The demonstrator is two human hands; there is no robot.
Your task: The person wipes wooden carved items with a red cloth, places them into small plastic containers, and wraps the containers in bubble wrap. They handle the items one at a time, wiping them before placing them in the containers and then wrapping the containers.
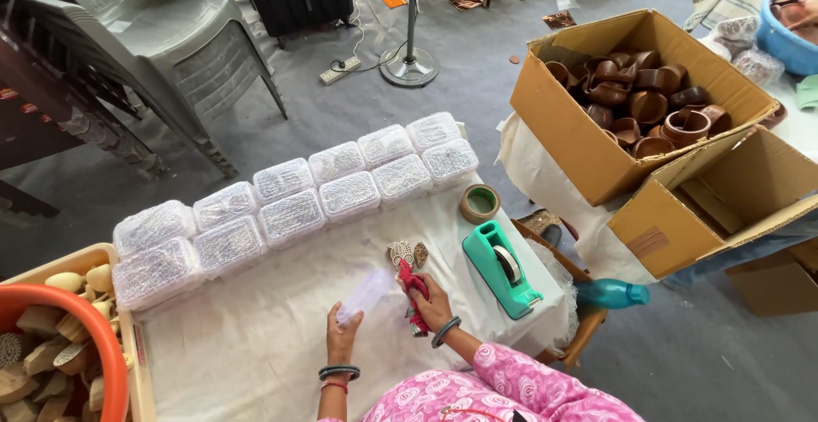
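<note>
**Inspector:** White cloth covers the table at centre frame, on a grey floor with stacked plastic chairs at upper left. Report the hands.

**Assistant:** Left hand, lower centre, is closed in a pinch on a small clear plastic bag, held up off the cloth. Right hand, just beside it, is gripped around a red cloth item; what exactly it is, I cannot tell.

**Inspector:** Finished work?

**Assistant:** Two rows of lidded clear boxes run from centre left to upper centre, all closed and apparently full. I judge that part done.

**Inspector:** And outstanding?

**Assistant:** Two small carved pieces lie on the cloth just above the right hand, unbagged. An orange tub at lower left holds many more wooden pieces, and a cardboard box at upper right holds brown cups. A green tape dispenser and a tape roll sit right of the hands, not in use. Much seems left.
</note>
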